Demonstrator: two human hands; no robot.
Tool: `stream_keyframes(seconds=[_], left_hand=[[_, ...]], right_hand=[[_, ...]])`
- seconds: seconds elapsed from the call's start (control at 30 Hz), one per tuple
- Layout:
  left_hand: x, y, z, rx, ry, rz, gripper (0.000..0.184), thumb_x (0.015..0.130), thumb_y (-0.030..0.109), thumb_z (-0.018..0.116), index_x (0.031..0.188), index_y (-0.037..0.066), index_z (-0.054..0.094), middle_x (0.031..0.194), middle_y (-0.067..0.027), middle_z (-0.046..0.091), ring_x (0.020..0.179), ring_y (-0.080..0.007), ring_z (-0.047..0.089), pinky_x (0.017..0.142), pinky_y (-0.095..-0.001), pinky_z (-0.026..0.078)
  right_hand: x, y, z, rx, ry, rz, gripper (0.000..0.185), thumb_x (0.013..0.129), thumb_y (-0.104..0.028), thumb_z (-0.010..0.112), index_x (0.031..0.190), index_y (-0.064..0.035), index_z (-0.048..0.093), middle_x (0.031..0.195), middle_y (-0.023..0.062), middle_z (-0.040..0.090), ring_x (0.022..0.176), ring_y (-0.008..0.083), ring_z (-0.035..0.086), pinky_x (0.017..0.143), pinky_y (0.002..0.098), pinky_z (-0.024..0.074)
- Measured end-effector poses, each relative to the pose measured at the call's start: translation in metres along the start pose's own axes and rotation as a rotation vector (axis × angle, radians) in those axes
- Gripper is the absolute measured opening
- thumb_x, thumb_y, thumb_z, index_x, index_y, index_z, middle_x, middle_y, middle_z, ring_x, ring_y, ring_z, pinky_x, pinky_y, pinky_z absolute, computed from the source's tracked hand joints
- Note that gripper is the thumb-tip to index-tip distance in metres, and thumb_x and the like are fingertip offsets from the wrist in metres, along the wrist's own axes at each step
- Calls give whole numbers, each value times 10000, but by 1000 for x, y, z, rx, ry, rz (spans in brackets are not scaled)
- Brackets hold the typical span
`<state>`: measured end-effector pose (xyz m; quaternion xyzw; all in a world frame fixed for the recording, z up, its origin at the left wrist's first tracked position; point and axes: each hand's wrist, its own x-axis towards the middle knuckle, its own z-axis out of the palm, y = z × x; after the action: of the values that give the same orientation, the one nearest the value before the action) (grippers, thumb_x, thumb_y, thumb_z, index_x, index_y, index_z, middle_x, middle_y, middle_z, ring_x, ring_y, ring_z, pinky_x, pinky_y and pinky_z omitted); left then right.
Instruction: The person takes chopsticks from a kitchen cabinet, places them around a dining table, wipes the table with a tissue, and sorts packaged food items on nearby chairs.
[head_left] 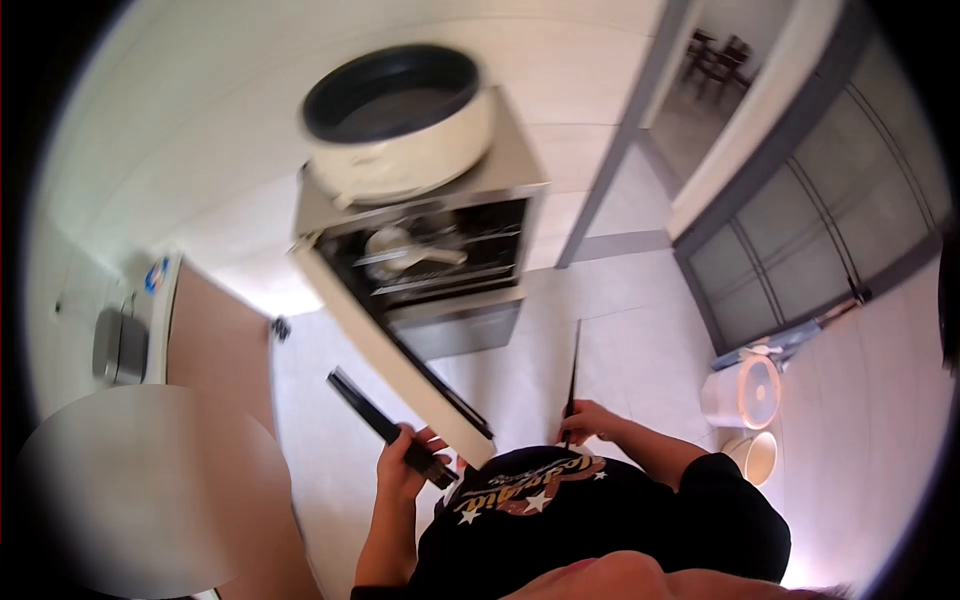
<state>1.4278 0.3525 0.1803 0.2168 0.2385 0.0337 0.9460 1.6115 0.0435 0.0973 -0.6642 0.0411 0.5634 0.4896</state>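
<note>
The left hand (400, 458) grips a long black bar (365, 404) at lower left of centre; the right hand (592, 420) grips a thin dark stick (572, 388), lower centre. A cream pot (410, 168) sits upper centre.

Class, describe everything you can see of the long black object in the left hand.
The long black object is straight, narrow and rigid-looking, perhaps plastic, though blur hides detail. It slants, its upper end pointing leftward in the picture. The left hand grips it nearer its lower end, left of the open cream door.
</note>
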Motion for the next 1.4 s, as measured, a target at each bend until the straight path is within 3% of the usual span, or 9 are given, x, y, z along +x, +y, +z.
stream_keyframes(seconds=[0.33,0.5,0.67,0.8,0.93,1.07,1.13,1.2,1.4], left_hand=[[119,-114,130,179,67,343,165,891,304,445,899,140,463,1181,-104,502,1061,-293,490,803,-508,410],[154,-156,218,301,9,363,113,884,188,437,910,79,424,662,-133,551,613,-313,562,603,-445,488],[206,-222,290,710,-52,-6,116,805,95,455,733,5,471,610,-122,534,582,-255,565,591,-366,488],[282,-268,304,577,-235,-425,106,826,114,493,821,10,473,672,-99,533,663,-245,574,659,-346,482],[391,-296,345,549,-385,-568,134,840,149,497,858,16,484,685,-86,533,703,-237,571,668,-339,475],[487,-313,426,534,-478,-749,147,846,169,511,872,26,487,665,-69,515,670,-215,552,658,-324,464],[535,-327,453,565,-650,-913,154,843,174,522,877,27,487,650,-63,498,639,-194,526,627,-304,446],[575,-341,495,625,-659,-919,156,836,170,526,889,27,490,617,-51,476,576,-168,493,564,-296,427],[744,-415,584,528,-350,-719,200,784,171,581,677,73,442,564,-23,434,461,-143,410,446,-293,368]], right_hand=[[-60,48,-181,137,90,-117,148,727,-174,611,827,-78,558,682,32,572,552,123,561,511,244,468],[-74,62,-257,210,8,-93,166,722,-169,645,827,-73,559,686,44,567,579,132,559,517,258,477],[-33,83,-313,73,2,-189,163,717,-207,657,761,-73,575,655,6,558,584,95,512,522,235,416],[9,81,-368,-119,-34,-293,217,735,-264,646,812,-64,610,744,1,604,715,113,544,676,255,431],[54,92,-460,-131,167,-291,221,771,-291,615,868,-94,640,835,6,633,781,103,563,728,253,432],[47,34,-542,6,306,-284,208,787,-271,598,851,-77,635,738,8,611,676,97,556,620,235,436],[7,-44,-552,93,432,-455,186,788,-230,582,810,-47,610,672,14,587,584,101,553,522,225,433],[-12,-97,-578,438,474,-267,153,794,-181,549,767,-33,577,658,23,578,524,114,553,456,232,435],[19,-181,-664,399,580,-401,228,806,-242,514,836,-21,557,710,77,594,615,161,586,538,264,463]])
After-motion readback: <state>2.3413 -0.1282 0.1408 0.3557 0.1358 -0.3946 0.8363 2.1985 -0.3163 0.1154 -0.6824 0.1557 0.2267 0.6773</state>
